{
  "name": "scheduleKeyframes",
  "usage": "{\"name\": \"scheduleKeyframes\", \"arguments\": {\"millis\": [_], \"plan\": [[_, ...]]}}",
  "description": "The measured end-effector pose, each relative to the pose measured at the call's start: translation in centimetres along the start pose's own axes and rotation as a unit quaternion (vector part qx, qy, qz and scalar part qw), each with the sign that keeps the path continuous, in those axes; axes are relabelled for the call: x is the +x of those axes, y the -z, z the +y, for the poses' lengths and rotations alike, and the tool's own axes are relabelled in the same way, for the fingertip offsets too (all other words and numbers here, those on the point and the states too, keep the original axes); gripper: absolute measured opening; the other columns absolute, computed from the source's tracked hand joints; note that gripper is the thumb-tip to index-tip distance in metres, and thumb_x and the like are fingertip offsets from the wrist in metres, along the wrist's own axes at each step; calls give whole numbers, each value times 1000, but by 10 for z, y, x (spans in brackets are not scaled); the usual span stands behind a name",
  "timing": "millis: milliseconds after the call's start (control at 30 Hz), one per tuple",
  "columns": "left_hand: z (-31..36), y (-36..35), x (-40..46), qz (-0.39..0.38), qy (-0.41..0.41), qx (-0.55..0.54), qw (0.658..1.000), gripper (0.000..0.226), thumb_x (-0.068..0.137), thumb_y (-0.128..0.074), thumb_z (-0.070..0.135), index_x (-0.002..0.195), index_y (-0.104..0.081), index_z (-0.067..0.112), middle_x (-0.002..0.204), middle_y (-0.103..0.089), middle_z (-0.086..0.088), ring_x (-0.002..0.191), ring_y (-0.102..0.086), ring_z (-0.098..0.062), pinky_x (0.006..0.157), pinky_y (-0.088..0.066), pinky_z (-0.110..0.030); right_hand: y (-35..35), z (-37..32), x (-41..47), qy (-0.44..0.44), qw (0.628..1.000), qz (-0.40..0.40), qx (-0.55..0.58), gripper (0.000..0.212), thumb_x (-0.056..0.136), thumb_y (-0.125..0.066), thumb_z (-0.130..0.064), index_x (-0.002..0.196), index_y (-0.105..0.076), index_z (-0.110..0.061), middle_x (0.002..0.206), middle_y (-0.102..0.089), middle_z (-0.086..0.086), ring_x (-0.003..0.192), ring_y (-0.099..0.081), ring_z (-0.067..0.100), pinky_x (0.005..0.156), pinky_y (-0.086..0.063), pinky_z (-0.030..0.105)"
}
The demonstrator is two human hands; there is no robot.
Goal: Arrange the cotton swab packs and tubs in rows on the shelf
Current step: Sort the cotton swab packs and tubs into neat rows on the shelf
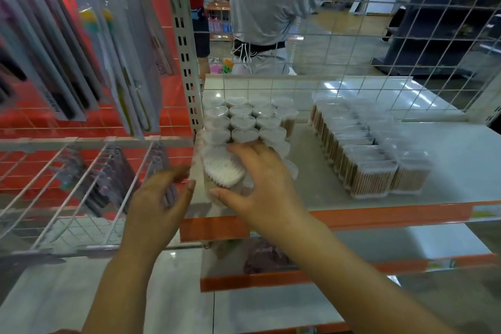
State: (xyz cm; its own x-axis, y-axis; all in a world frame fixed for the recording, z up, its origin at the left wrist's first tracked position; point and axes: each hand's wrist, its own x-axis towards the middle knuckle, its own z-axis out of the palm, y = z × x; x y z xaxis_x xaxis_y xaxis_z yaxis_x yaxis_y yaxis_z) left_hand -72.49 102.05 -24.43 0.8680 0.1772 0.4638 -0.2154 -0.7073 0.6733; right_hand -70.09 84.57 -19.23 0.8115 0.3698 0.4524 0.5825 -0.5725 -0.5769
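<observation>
Right hand: fingers spread and curved over a clear tub of white-tipped swabs, thumb at its near side, fingertips on its far right side. The tub stands at the near left corner of the shelf, touching the near end of a block of heart-shaped tubs set in rows toward the far side. Left hand: fingers loosely curled and apart, holding nothing, just left of the tub by the shelf edge; contact with the tub cannot be determined. Right of the block, well apart, rectangular packs of wooden-stick swabs stand in two rows. Toothbrush cards hang at far left.
</observation>
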Motion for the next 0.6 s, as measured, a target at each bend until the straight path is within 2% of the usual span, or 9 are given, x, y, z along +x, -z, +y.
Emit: {"name": "scheduleKeyframes", "arguments": {"millis": [100, 167, 233, 300, 400, 600], "plan": [[-11, -2, 0, -12, 33, 50, 998, 38, 81, -50, 32, 109, -66, 11, 102, -67, -6, 92, -60, -21, 75, -43, -29, -22, 4, 4, 37, 996, 68, -47, 60, 66, -73, -41, 117, -58, -13, 113, -60, 6, 106, -51, 29, 85, -42, 38], [-15, -4, -1, -27, 41, 75, 996, 40, 79, -48, 31, 108, -66, 9, 102, -67, -9, 92, -61, -27, 74, -43, -31, -36, 7, 7, 50, 988, 111, -91, 60, 62, -70, -46, 111, -60, -14, 105, -63, 6, 101, -49, 27, 79, -44, 40], [-19, -8, -2, -39, 39, 104, 993, 38, 82, -51, 30, 108, -66, 7, 103, -67, -12, 93, -61, -30, 74, -40, -30, -46, 12, 10, 57, 983, 117, -130, 61, 61, -73, -49, 110, -60, -15, 104, -64, 5, 101, -42, 24, 78, -44, 41], [-23, -12, -3, -50, 44, 125, 990, 29, 87, -57, 25, 108, -66, 6, 106, -66, -13, 98, -60, -32, 78, -42, -33, -54, 18, 12, 64, 976, 122, -170, 64, 57, -77, -51, 108, -62, -16, 100, -65, 3, 99, -37, 23, 76, -44, 42], [-25, -17, -4, -57, 48, 145, 987, 32, 87, -55, 27, 108, -66, 7, 108, -66, -14, 99, -60, -33, 84, -46, -40, -63, 25, 14, 70, 963, 131, -224, 65, 52, -79, -55, 102, -66, -17, 94, -68, -1, 97, -36, 24, 75, -44, 43], [-25, -26, -4, -59, 73, 119, 988, 31, 89, -59, 24, 117, -62, 11, 114, -65, -9, 105, -57, -28, 88, -43, -36, -76, 37, 16, 59, 954, 140, -258, 62, 47, -80, -58, 94, -69, -18, 86, -69, -5, 93, -36, 24, 70, -46, 40]]}}
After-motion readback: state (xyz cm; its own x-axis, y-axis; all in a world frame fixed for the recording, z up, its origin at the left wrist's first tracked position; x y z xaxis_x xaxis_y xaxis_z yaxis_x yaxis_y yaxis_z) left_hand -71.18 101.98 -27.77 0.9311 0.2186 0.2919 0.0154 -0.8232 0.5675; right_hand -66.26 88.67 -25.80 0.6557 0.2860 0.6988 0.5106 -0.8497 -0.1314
